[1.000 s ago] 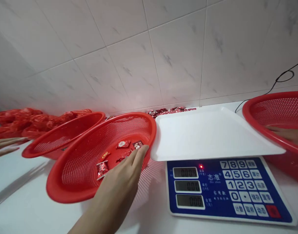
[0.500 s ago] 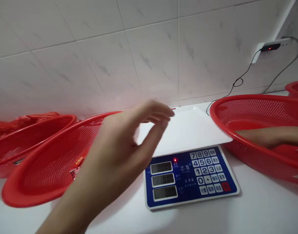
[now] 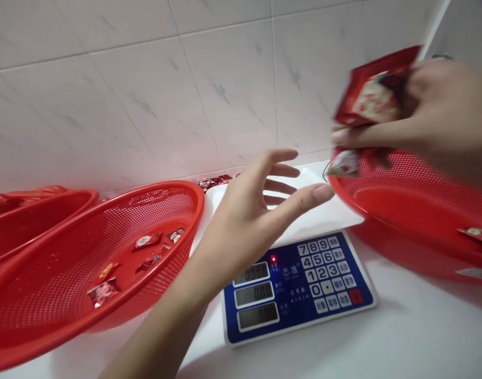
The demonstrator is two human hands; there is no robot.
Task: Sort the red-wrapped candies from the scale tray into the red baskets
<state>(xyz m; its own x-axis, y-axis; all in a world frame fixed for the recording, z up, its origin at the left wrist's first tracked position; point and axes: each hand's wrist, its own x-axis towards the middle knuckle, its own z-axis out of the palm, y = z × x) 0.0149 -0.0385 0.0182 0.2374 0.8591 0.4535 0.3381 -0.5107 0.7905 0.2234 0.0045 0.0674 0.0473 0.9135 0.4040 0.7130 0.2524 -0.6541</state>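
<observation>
My left hand (image 3: 260, 200) hovers over the white pan (image 3: 315, 216) of a digital scale (image 3: 300, 287), its fingers apart with nothing in them. Higher up at the right, my right hand (image 3: 430, 116) is closed on several small red wrapped packets (image 3: 377, 100), blurred by motion. It hangs above a red mesh basket (image 3: 418, 210), where a few packets (image 3: 475, 234) lie at the right. Left of the scale, another red basket (image 3: 146, 200) holds several loose red packets (image 3: 146, 240).
A further red basket (image 3: 36, 210) with red plastic in it stands at the far left. Behind the scale pan, more red packets (image 3: 215, 181) lie along the tiled wall (image 3: 233, 79). All stands on a white tabletop (image 3: 315, 347).
My right hand has come up out of the right basket, now with red packets in it. My left hand has moved right, and its fingers have spread. The view has shifted slightly.
</observation>
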